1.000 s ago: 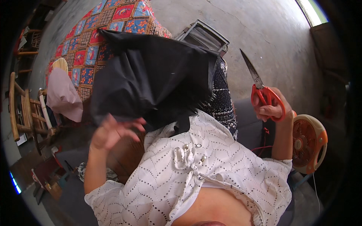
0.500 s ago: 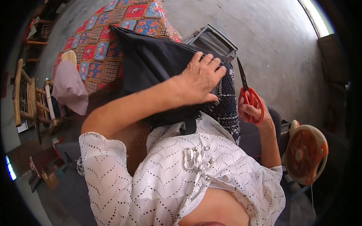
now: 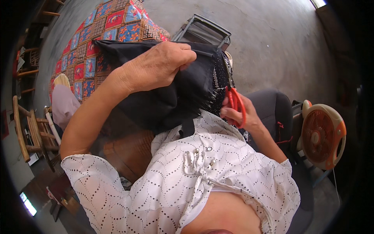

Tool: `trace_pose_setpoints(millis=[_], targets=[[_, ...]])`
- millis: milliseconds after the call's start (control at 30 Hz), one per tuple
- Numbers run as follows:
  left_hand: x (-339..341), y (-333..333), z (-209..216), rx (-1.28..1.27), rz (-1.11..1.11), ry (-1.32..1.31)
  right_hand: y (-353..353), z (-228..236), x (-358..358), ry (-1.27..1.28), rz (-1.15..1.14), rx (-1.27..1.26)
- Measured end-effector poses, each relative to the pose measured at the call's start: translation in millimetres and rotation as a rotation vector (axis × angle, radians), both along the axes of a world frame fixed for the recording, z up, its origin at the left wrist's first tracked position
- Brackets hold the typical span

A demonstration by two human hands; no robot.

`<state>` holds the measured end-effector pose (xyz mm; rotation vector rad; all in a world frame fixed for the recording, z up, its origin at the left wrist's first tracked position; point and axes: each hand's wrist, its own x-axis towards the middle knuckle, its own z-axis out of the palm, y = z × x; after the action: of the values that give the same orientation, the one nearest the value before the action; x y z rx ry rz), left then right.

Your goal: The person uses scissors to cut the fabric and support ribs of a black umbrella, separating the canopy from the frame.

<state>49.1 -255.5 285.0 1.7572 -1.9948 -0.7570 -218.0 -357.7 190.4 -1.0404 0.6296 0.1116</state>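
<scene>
A large piece of black cloth [image 3: 152, 105] is spread across my lap, with a frayed, fringed edge on its right side. My left hand [image 3: 165, 64] is closed on the upper part of the cloth, and a raised fold runs to the right from its fingers. My right hand [image 3: 245, 113] is wrapped round the red handles of a pair of scissors [image 3: 237, 105], beside the cloth's right edge. The blades point away from me and hardly show against the dark patterned fabric [image 3: 219, 74] over my leg. A black strap [image 3: 188, 127] hangs at my waist.
A patchwork-print cloth [image 3: 113, 27] in red and blue lies ahead on the left. Beyond my lap stands a grey folding frame [image 3: 208, 29]. An orange and cream fan [image 3: 323, 134] is on my right, near a dark seat [image 3: 272, 103]. Wooden chairs [image 3: 35, 124] stand at left.
My left hand, flat and spread on the cloth before, has moved left and closed on it. My right hand has brought the scissors left, against the cloth's right side.
</scene>
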Motion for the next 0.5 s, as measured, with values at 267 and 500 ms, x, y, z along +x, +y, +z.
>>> trace_pose_setpoints(millis=[267,500], targets=[[-14,18,5,0.017,-0.176,-0.198,22,-14,13,-0.108,-0.006,-0.337],[-26,32,13,-0.205,-0.099,-0.307,28,4,18,-0.184,-0.068,-0.155]])
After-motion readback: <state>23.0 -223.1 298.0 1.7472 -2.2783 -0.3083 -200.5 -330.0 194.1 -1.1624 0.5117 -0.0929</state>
